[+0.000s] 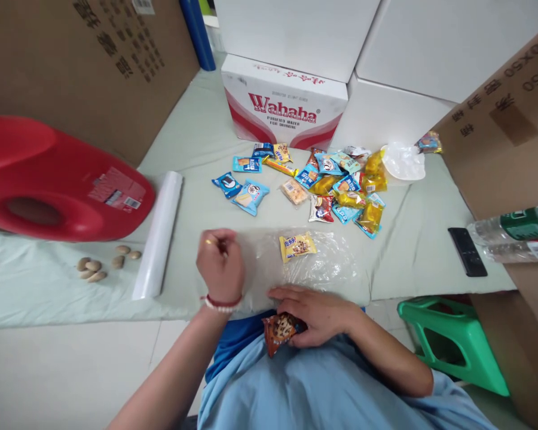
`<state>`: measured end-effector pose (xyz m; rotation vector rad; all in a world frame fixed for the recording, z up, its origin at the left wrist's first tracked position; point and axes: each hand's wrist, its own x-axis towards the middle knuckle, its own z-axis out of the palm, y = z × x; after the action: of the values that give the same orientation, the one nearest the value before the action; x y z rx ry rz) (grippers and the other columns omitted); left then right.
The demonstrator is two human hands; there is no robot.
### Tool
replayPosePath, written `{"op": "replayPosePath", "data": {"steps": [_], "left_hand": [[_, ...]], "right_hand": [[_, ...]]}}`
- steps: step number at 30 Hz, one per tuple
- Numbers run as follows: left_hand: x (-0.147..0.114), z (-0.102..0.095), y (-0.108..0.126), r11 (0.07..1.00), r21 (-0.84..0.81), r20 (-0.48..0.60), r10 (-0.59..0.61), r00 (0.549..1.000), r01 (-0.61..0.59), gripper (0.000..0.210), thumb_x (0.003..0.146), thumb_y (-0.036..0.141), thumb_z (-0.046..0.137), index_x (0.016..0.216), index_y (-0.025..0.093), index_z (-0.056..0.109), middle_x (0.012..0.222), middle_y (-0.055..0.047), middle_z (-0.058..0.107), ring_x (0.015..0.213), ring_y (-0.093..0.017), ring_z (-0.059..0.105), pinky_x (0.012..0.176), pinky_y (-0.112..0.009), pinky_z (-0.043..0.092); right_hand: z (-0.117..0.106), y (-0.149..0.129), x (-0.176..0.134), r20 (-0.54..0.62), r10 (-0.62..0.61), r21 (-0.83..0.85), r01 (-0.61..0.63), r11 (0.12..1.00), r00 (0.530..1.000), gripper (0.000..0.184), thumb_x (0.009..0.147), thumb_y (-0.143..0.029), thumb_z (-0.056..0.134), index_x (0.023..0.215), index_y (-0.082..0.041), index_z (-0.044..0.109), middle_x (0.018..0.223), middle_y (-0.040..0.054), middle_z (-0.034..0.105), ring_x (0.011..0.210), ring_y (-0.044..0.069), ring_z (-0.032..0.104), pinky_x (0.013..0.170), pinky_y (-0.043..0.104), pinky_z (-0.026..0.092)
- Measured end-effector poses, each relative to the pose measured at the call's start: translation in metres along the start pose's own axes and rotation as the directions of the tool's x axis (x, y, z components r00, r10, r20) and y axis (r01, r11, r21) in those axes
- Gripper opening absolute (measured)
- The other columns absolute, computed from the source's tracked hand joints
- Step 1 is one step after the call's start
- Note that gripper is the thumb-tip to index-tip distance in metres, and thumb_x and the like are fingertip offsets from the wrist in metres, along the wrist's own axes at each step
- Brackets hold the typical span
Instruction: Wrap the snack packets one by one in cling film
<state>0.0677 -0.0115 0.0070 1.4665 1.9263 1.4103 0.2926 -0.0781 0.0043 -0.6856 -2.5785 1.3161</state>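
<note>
My left hand (222, 263) is closed in a fist at the left end of a clear plastic bag (332, 269), gripping its edge. The fingertips are turned away from view. On or inside the bag, I cannot tell which, a yellow snack packet (297, 246) lies flat. Close to my body, at the table's front edge, my right hand (316, 310) holds a brown cookie packet (280, 331) between thumb and fingers. Beyond the bag is a loose pile of small wrapped snacks (336, 185) in blue, yellow and red, with a pale cracker packet (293, 191) nearest the middle.
A white plastic roll (159, 239), several brown stones (92, 267) and a large red jug (72, 185) are at left. A Wahaba-style red-and-white carton (287, 107) stands behind. At right are a white dish (403, 161), a phone (467, 252), plastic bottles (520, 230) and a green stool (448, 343).
</note>
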Motion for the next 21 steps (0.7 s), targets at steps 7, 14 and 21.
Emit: {"op": "replayPosePath", "data": {"steps": [7,14,21], "left_hand": [[-0.052,0.021,0.011,0.926,0.039,0.65,0.263,0.713,-0.377,0.023,0.088,0.016,0.046,0.089,0.02,0.069,0.101,-0.011,0.074,0.1,-0.027,0.067,0.092,-0.044,0.054],[-0.028,0.035,-0.024,0.821,0.324,0.616,0.193,0.763,-0.469,0.043,0.1,0.03,0.047,0.14,0.019,0.059,0.152,-0.017,0.056,0.146,-0.034,0.046,0.123,-0.063,0.024],[-0.032,0.023,-0.032,0.762,0.295,0.729,0.211,0.651,-0.577,0.077,0.097,0.053,0.054,0.161,0.015,0.034,0.169,-0.018,0.03,0.157,-0.035,0.027,0.127,-0.065,0.001]], "right_hand": [[0.006,0.0,0.005,0.011,-0.021,-0.022,0.022,1.0,1.0,0.056,0.079,-0.031,0.076,0.13,-0.016,0.061,0.14,0.0173,0.063,0.131,0.031,0.057,0.111,0.045,0.048],[-0.049,-0.003,-0.021,-0.077,0.08,0.064,-0.075,0.995,0.994,0.05,0.089,-0.033,0.07,0.135,-0.019,0.057,0.128,0.0117,0.068,0.115,0.024,0.065,0.102,0.037,0.052],[-0.106,0.034,-0.002,-0.303,0.269,-0.281,-0.355,0.892,0.914,0.048,0.085,-0.024,0.069,0.131,-0.017,0.059,0.121,0.0141,0.067,0.112,0.03,0.061,0.098,0.044,0.049]]}}
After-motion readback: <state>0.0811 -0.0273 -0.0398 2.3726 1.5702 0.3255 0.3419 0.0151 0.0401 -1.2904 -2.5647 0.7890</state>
